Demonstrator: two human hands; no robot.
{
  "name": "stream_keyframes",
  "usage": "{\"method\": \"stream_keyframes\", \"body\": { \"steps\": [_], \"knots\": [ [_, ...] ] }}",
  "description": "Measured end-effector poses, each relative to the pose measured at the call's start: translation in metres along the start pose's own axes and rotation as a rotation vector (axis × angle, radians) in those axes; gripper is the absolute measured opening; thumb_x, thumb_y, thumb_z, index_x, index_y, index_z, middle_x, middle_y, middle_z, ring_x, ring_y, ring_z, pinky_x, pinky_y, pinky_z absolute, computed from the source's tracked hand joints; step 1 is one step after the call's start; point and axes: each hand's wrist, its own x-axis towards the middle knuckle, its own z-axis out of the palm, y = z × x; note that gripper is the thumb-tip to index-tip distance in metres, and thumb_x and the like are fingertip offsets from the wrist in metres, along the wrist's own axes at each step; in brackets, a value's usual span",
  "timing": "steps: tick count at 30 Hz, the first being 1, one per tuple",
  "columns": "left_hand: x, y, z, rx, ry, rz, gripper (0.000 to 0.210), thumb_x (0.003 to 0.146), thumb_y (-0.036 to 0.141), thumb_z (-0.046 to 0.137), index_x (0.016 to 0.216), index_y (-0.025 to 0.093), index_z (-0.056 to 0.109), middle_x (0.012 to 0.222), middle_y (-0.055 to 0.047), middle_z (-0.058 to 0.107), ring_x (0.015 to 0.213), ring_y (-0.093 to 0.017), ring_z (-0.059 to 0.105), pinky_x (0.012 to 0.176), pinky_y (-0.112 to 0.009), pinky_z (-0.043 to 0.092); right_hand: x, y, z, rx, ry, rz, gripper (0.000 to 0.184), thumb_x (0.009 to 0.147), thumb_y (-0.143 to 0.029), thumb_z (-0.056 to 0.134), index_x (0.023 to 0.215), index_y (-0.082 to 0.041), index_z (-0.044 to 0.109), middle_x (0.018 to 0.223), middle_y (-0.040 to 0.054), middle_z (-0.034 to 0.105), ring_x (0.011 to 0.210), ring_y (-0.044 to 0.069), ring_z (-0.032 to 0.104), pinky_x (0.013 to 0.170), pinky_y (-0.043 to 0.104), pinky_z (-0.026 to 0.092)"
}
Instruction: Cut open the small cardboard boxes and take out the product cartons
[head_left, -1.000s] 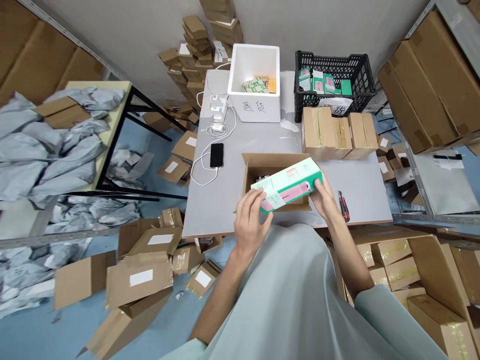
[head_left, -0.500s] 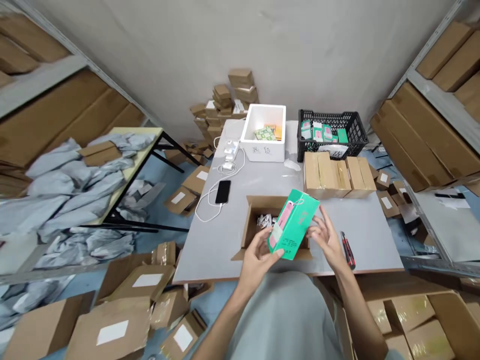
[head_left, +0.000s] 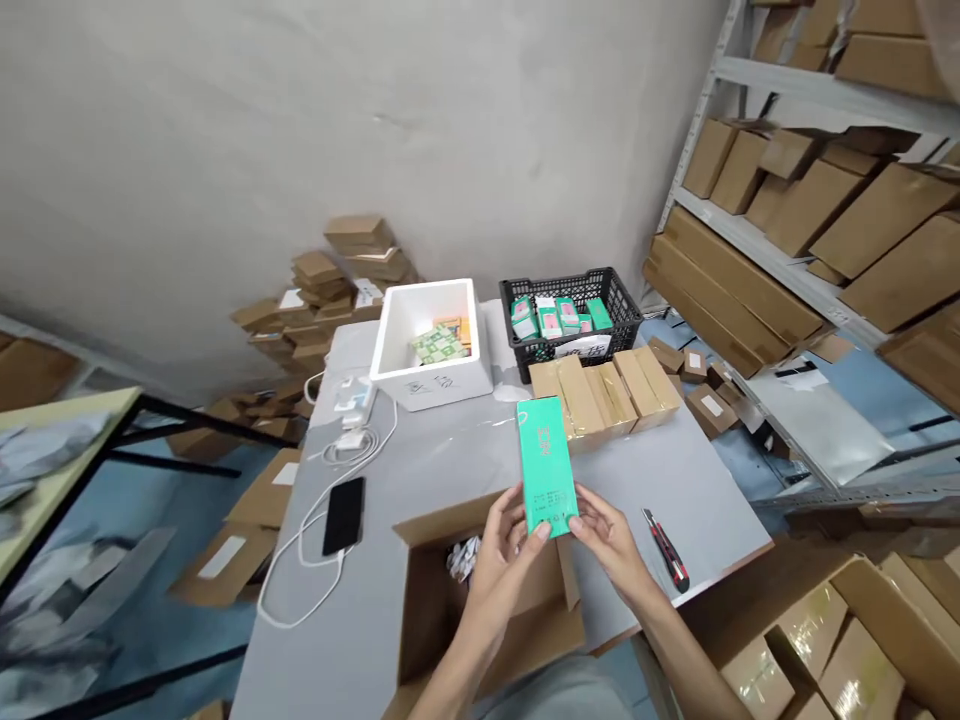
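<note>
A green product box (head_left: 546,462) with dark print is held upright in front of me by its lower end. My left hand (head_left: 504,545) grips its left side, thumb on the front face. On the right edge, my right hand (head_left: 606,535) is closed with its thumb at the lower corner. Beneath my hands stands an open cardboard box (head_left: 424,600), with crumpled paper (head_left: 463,558) inside. A red and black box cutter (head_left: 665,550) lies on the table to the right of my right hand.
On the grey table (head_left: 442,460) are a white foam box (head_left: 435,385), a black crate (head_left: 577,345) holding several green boxes, taped cartons (head_left: 600,400), and a phone (head_left: 344,516) on a white cable. Shelves with cartons (head_left: 810,200) stand at right. A large carton (head_left: 862,600) sits below.
My view has swung to the right. The green box has turned more upright, its pink picture no longer facing me. My right hand, apart from its edge before, now grips it too.
</note>
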Motion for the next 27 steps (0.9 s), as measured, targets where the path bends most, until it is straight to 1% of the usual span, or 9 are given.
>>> {"method": "stream_keyframes", "body": {
  "steps": [6, 9, 13, 16, 18, 20, 22, 24, 27],
  "knots": [
    [0.067, 0.002, 0.032, 0.047, -0.072, 0.034, 0.078, 0.084, 0.063, 0.094, 0.147, 0.030, 0.063, 0.152, -0.014, 0.074, 0.145, -0.036, 0.070, 0.124, -0.051, 0.056, 0.039, -0.020, -0.020, 0.065, 0.163, -0.014, 0.069, 0.083, -0.060, 0.099, 0.143, -0.031, 0.081, 0.138, 0.0098, 0.083, 0.119, 0.034, 0.082, 0.113, 0.059, 0.065],
    [0.100, -0.002, 0.049, 0.032, -0.078, 0.061, 0.078, 0.081, 0.065, 0.095, 0.144, 0.030, 0.065, 0.149, -0.014, 0.076, 0.144, -0.036, 0.070, 0.124, -0.053, 0.056, 0.062, -0.029, -0.034, 0.064, 0.221, -0.043, 0.071, 0.081, -0.060, 0.100, 0.142, -0.028, 0.082, 0.140, 0.0108, 0.083, 0.122, 0.035, 0.080, 0.113, 0.057, 0.065],
    [0.160, 0.003, 0.080, -0.012, -0.127, 0.114, 0.078, 0.080, 0.064, 0.096, 0.142, 0.027, 0.066, 0.144, -0.016, 0.078, 0.139, -0.036, 0.073, 0.121, -0.053, 0.057, 0.115, -0.046, -0.054, 0.045, 0.296, -0.121, 0.070, 0.078, -0.060, 0.100, 0.137, -0.025, 0.083, 0.138, 0.0112, 0.084, 0.128, 0.036, 0.078, 0.114, 0.054, 0.064],
    [0.218, 0.032, 0.115, -0.061, -0.156, 0.122, 0.074, 0.085, 0.057, 0.095, 0.144, 0.024, 0.063, 0.136, -0.017, 0.080, 0.131, -0.034, 0.077, 0.120, -0.054, 0.058, 0.177, -0.072, -0.069, 0.033, 0.333, -0.195, 0.067, 0.078, -0.060, 0.099, 0.131, -0.022, 0.084, 0.135, 0.0126, 0.084, 0.126, 0.034, 0.079, 0.111, 0.050, 0.065],
    [0.255, 0.064, 0.142, -0.048, -0.180, 0.161, 0.068, 0.093, 0.047, 0.088, 0.151, 0.024, 0.060, 0.142, -0.018, 0.078, 0.137, -0.033, 0.075, 0.124, -0.055, 0.054, 0.225, -0.097, -0.079, 0.048, 0.349, -0.238, 0.063, 0.076, -0.060, 0.098, 0.124, -0.021, 0.084, 0.130, 0.0123, 0.085, 0.122, 0.032, 0.079, 0.109, 0.047, 0.065],
    [0.282, 0.096, 0.168, 0.056, -0.136, 0.201, 0.065, 0.098, 0.039, 0.082, 0.156, 0.021, 0.059, 0.154, -0.023, 0.071, 0.150, -0.034, 0.066, 0.128, -0.055, 0.049, 0.270, -0.124, -0.087, 0.110, 0.350, -0.258, 0.054, 0.078, -0.058, 0.095, 0.115, -0.021, 0.082, 0.130, 0.0117, 0.084, 0.125, 0.030, 0.078, 0.112, 0.045, 0.064],
    [0.293, 0.116, 0.185, 0.103, -0.106, 0.232, 0.066, 0.096, 0.032, 0.081, 0.156, 0.017, 0.060, 0.167, -0.026, 0.060, 0.161, -0.036, 0.055, 0.134, -0.054, 0.042, 0.300, -0.144, -0.093, 0.181, 0.450, -0.235, 0.045, 0.079, -0.053, 0.095, 0.107, -0.022, 0.078, 0.123, 0.0126, 0.083, 0.125, 0.029, 0.078, 0.113, 0.044, 0.064],
    [0.285, 0.115, 0.185, 0.134, -0.094, 0.247, 0.061, 0.092, 0.026, 0.081, 0.150, 0.015, 0.066, 0.169, -0.025, 0.058, 0.164, -0.036, 0.051, 0.138, -0.053, 0.036, 0.311, -0.148, -0.099, 0.200, 0.509, -0.226, 0.039, 0.081, -0.048, 0.093, 0.104, -0.023, 0.075, 0.121, 0.0122, 0.082, 0.126, 0.028, 0.078, 0.116, 0.043, 0.063],
    [0.236, 0.076, 0.150, 0.211, -0.127, 0.275, 0.047, 0.089, 0.024, 0.080, 0.135, 0.016, 0.076, 0.155, -0.020, 0.072, 0.155, -0.037, 0.060, 0.138, -0.054, 0.036, 0.289, -0.122, -0.107, 0.191, 0.523, -0.206, 0.036, 0.080, -0.045, 0.092, 0.103, -0.024, 0.075, 0.120, 0.0107, 0.083, 0.123, 0.027, 0.079, 0.120, 0.044, 0.060]
  ]
}}
